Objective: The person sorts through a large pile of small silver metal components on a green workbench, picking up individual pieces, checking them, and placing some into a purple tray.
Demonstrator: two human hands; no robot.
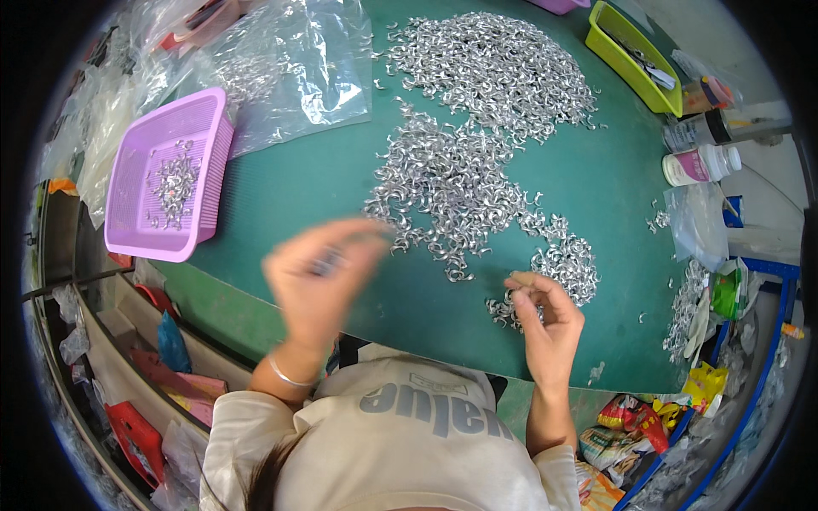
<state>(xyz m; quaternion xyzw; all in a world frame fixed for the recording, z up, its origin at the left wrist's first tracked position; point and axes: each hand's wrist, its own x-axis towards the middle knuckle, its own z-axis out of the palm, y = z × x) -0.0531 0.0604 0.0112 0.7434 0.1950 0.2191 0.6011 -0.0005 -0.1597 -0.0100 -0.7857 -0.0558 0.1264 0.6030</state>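
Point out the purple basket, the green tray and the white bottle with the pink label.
purple basket [213,162]: head view, on its right side wall.
green tray [626,64]: head view, on its long front wall.
white bottle [700,164]: head view, on the middle of its body, at the pink label.

The clips [460,183] heaped on the mat [315,183] are bright metal, shiny and glinting. The mat itself is green, matt, with a fine ribbed texture. Left of the mat's middle stands a lilac basket [136,230] of perforated plastic, dull in finish, with a few metal clips inside. Behind the basket lies a clear plastic bag [298,77], crinkled and glossy. At the mat's far right corner sits a lime-green tray [626,64] of smooth plastic. The left hand [319,272] wears a thin, polished metal bangle [285,375] at the wrist.
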